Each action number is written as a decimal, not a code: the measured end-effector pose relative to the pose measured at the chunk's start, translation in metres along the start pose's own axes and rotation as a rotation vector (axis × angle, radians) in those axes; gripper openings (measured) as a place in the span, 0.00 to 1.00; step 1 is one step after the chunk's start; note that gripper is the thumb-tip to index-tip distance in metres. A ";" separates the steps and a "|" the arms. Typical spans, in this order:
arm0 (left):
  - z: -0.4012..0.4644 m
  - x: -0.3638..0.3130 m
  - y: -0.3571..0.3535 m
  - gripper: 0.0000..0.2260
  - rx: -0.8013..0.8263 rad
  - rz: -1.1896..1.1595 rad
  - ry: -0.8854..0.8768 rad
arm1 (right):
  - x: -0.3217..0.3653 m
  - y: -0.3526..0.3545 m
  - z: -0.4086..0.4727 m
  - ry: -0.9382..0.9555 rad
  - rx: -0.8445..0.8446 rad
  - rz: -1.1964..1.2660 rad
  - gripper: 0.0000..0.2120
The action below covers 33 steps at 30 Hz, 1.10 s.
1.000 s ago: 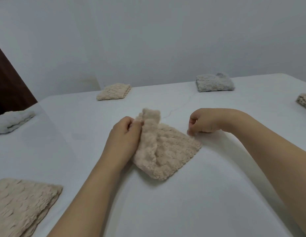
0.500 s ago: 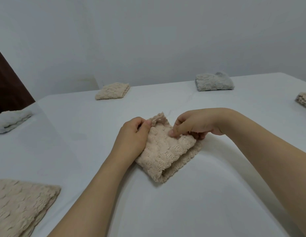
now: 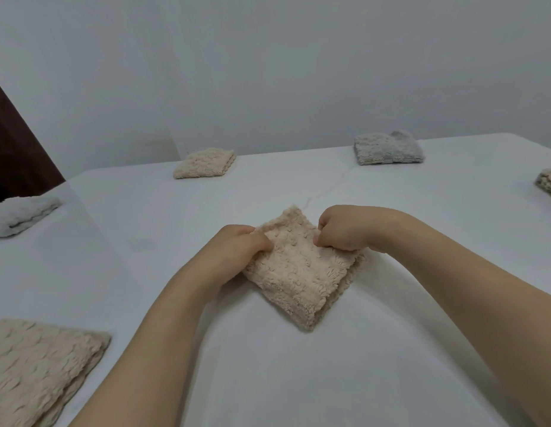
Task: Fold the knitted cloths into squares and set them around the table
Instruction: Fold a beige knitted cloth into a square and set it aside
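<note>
Head camera: a person's left hand [image 3: 237, 254] and right hand [image 3: 342, 231] pinch the far edges of a beige knitted cloth [image 3: 302, 272] lying mid-table on the white tabletop [image 3: 299, 380]. A second ago the cloth lay partly bunched, with one flap raised at the left hand; half a second ago the right hand was bringing the layer across. Now the layers lie stacked in a near-square, the doubled edges showing along the right side. Both hands are closed on the cloth, fingertips curled onto its top layer.

Five folded cloths sit well apart around the table: a beige one [image 3: 205, 163] and a grey one [image 3: 388, 149] at the far edge, a white one [image 3: 20, 215] at left, a beige one [image 3: 40, 368] at near left, and one [image 3: 550, 183] cut off at right. The fold looks almost finished; squaring the corners and placing this cloth appear to remain.
</note>
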<state>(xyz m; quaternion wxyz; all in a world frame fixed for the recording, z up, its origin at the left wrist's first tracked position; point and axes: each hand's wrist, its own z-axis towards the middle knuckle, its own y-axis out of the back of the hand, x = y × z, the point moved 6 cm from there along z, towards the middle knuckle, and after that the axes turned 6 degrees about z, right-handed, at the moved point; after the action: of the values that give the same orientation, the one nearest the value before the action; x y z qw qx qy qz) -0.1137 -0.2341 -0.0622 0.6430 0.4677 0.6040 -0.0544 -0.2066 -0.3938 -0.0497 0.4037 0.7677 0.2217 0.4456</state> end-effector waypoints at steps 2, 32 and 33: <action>0.002 0.002 -0.001 0.12 -0.006 -0.010 0.000 | 0.002 -0.001 0.003 -0.002 -0.073 -0.035 0.11; -0.001 -0.017 -0.028 0.20 0.169 -0.192 -0.131 | -0.024 0.016 0.016 0.202 -0.525 0.050 0.21; 0.000 -0.018 -0.029 0.18 0.160 -0.199 -0.128 | -0.024 0.017 0.017 0.206 -0.537 0.055 0.21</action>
<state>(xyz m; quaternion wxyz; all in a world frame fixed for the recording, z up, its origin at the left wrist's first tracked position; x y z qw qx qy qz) -0.1370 -0.2587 -0.0625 0.6323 0.4509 0.5990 -0.1953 -0.2046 -0.4270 -0.0527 0.5556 0.5898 0.1148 0.5746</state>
